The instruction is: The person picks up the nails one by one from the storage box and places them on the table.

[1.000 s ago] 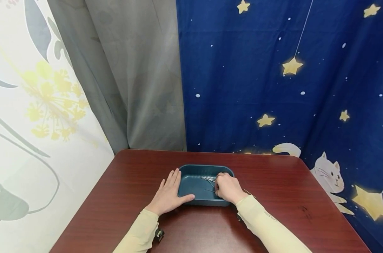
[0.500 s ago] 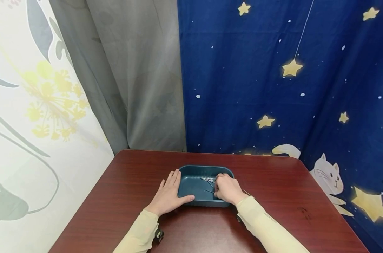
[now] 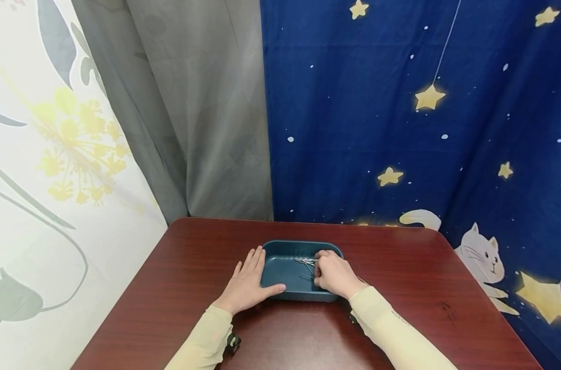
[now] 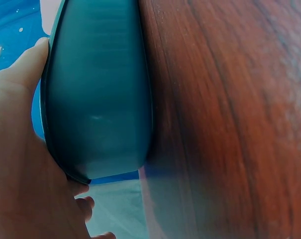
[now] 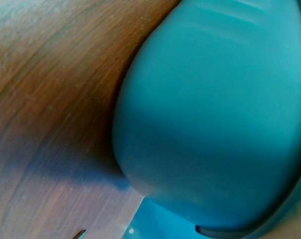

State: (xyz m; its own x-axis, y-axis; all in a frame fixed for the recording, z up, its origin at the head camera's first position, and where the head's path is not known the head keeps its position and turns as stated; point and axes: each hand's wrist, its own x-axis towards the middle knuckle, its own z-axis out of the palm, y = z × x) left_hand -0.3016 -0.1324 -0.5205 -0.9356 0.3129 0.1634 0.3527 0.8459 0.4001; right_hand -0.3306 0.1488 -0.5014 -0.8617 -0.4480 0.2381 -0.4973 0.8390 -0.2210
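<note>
A dark teal rectangular tray (image 3: 299,296) lies on the table. My left hand (image 3: 245,288) rests along its left end, fingers straight and thumb on the front rim. In the left wrist view, this hand (image 4: 13,129) lies against the tray's rim (image 4: 45,99). Several thin silver metal sticks (image 3: 304,261) lie inside the tray, toward its right half. My right hand (image 3: 334,273) reaches in at the right end with fingers curled down. Another thin stick (image 3: 307,276) shows beside its fingers. The fingertips are hidden, so any grip is unseen. The right wrist view shows mostly the tray's outer wall (image 5: 210,109).
The reddish-brown wooden table (image 3: 400,288) extends around the tray. A thin light-coloured strand (image 3: 363,280) shows beside the right wrist. A grey curtain (image 3: 224,128) and a blue starry curtain (image 3: 331,128) hang behind the far edge. A pale floral curtain (image 3: 44,180) hangs at left.
The right hand shifts very slightly inside the tray, and the thin stick beside its fingers changes its angle a little. The left hand and the tray stay in place.
</note>
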